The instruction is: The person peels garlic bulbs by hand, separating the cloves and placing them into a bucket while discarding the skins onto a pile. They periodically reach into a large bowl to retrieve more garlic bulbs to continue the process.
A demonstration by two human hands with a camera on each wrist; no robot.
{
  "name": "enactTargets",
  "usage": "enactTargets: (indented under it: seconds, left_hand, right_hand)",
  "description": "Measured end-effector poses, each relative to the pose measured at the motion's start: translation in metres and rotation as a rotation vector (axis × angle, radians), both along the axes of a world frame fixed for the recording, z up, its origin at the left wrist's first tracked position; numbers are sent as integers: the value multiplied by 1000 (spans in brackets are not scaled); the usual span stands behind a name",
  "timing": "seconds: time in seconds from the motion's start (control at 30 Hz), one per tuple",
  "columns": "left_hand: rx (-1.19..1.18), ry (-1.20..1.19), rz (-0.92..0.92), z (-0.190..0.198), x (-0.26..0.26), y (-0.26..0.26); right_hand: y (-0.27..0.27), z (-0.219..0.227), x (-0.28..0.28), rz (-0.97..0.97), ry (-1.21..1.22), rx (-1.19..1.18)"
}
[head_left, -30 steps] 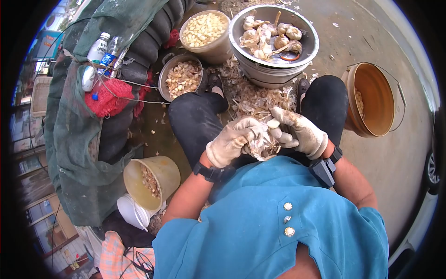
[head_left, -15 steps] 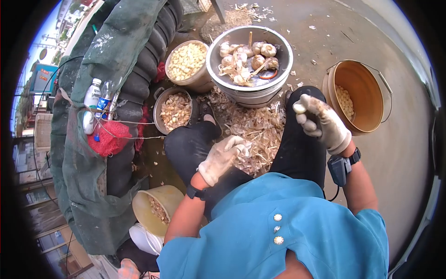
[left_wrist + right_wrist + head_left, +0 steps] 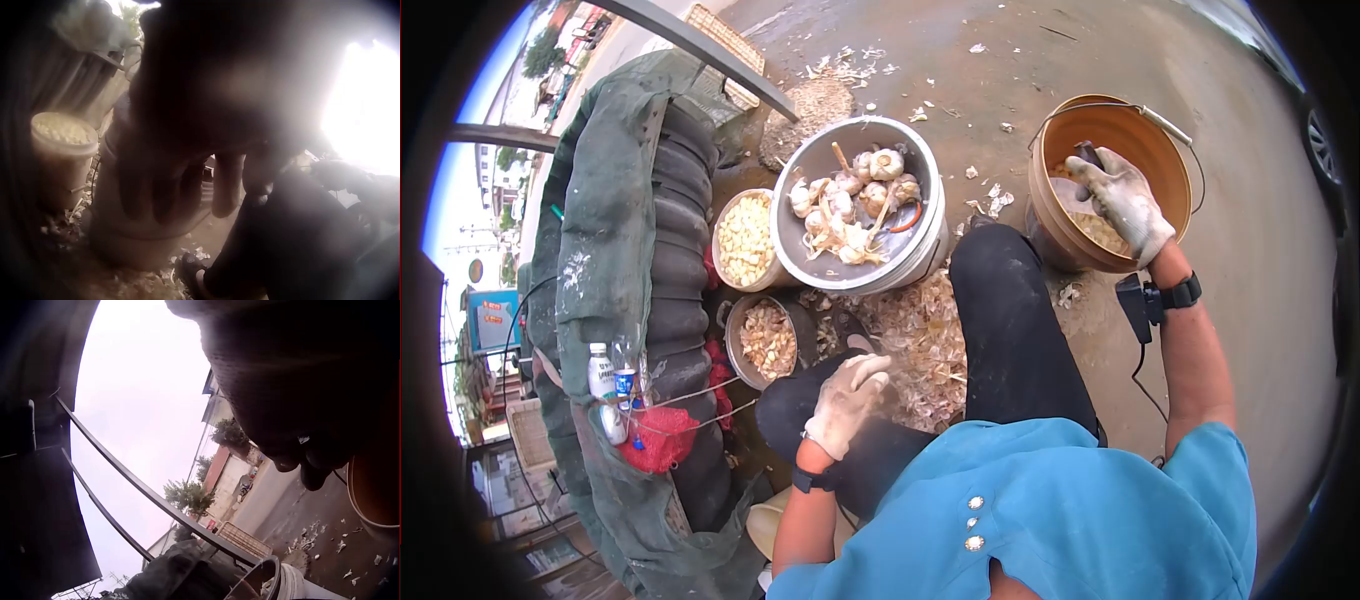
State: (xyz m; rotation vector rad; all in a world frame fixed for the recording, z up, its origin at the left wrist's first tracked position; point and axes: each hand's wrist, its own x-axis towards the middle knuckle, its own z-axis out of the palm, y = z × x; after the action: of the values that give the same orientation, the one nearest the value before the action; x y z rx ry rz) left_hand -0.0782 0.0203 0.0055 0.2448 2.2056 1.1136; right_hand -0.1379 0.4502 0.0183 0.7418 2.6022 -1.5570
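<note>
My gloved right hand (image 3: 1128,205) is over the mouth of a bucket with an orange-brown inside (image 3: 1168,160), its fingers loosely bent and no clove showing between them. Pale peeled garlic cloves (image 3: 1100,232) lie at the bottom of that bucket. In the right wrist view the fingers (image 3: 312,472) are dark beside the bucket rim. Above the left knee, my gloved left hand (image 3: 847,402) has relaxed fingers and holds nothing visible. Garlic skins (image 3: 925,350) cover the ground between the legs. Whole garlic bulbs (image 3: 878,195) lie in a grey metal basin (image 3: 795,240) on a bucket.
A tub of peeled cloves (image 3: 743,240) stands left of the basin, with a pot of unpeeled cloves (image 3: 768,342) nearer me. Along the left runs a row of black ribbed shapes (image 3: 678,230) under green netting, with bottles (image 3: 602,372) and a red mesh bag (image 3: 662,438).
The hands have parted. My right hand has carried pale cloves from the lap to inside the orange-brown bucket; they no longer show in its fingers. My left hand has let go of the garlic skins.
</note>
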Motion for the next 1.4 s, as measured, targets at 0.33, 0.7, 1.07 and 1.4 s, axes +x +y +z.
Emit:
enactTargets:
  seconds: [0.33,0.7,1.07,1.4]
  left_hand:
    - [102,-89,417,-18,-48,-20]
    - [-83,61,636,-50,-151,-41]
    - [-361,153,393,-62,-264,-31]
    - [-91,-44,553,-105,-287,-35]
  right_hand:
    - [-33,-77,-171,215,-192,-122]
    - [-14,-188,-322,316,-454,67]
    - [-27,-292,-401,274,-535,214]
    - [-40,-356,-432,254,-470,302]
